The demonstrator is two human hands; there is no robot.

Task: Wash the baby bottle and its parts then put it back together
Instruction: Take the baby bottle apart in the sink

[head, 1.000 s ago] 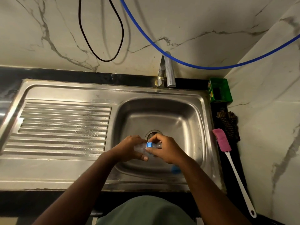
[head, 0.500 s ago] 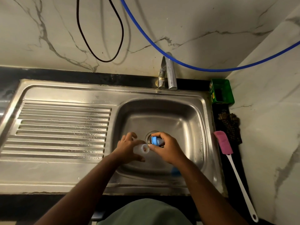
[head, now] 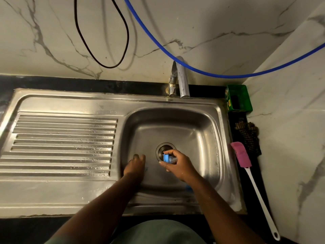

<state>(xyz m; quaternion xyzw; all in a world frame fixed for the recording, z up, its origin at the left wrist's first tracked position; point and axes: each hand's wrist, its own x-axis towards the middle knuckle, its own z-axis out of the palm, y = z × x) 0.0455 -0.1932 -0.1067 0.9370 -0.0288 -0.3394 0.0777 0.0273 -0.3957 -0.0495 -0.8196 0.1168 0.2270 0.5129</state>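
Note:
My right hand [head: 177, 166] pinches the blue screw ring with the clear teat [head: 168, 158] just in front of the drain [head: 164, 149] of the steel sink basin [head: 209, 138]. Low against the basin's left side, my left hand [head: 136, 165] has its fingers curled down over the clear bottle body [head: 146, 169]. Only a faint blue-marked sliver of the body shows at the hand's right edge. A small blue part [head: 189, 187] lies at the basin's front, half hidden by my right forearm.
The tap [head: 182, 78] stands behind the basin with no water running. The ribbed drainboard [head: 61, 143] is on the left. On the right counter lie a pink-headed, white-handled brush [head: 246, 166], a dark scrubber [head: 248, 136] and a green box [head: 238, 98]. Cables hang on the wall.
The ring with teat has come off the bottle. My left hand carried the bottle body left and down to the basin floor, while my right hand kept the ring near the drain.

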